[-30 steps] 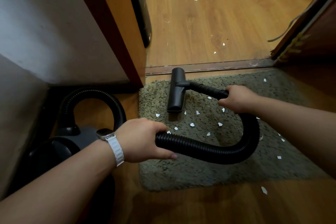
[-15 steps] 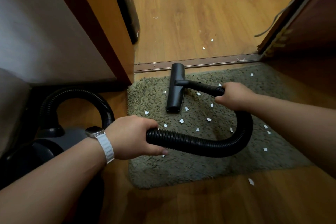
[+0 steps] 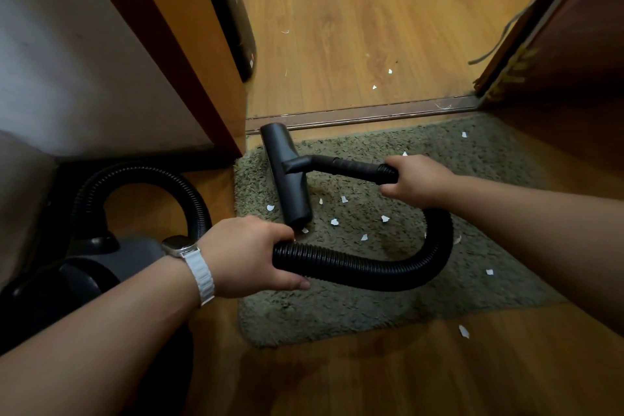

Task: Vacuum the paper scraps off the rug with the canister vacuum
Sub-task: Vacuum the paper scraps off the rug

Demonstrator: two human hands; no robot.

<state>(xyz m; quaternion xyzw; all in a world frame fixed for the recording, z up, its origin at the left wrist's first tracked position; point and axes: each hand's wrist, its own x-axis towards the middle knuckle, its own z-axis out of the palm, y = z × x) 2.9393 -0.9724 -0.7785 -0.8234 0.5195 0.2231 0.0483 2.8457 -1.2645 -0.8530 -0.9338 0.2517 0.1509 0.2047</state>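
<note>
Gripping hose [image 3: 371, 270] with left hand [image 3: 250, 257] and right hand [image 3: 418, 179], edged nozzle [image 3: 287, 176] leftward on rug [image 3: 337, 314]; barely dented paper scraps [image 3: 334, 221].

Shaggy grey-green rug [image 3: 371, 311] lying flat, with little white paper scraps [image 3: 335, 221] sprinkled over its middle and right side, plus one just off the near edge. The vacuum's black floor nozzle [image 3: 287, 176] sits on the rug's far-left part. The ribbed hose [image 3: 371, 275] loops over the middle, and the dark canister [image 3: 135, 253] is parked off the rug's left edge.
</note>
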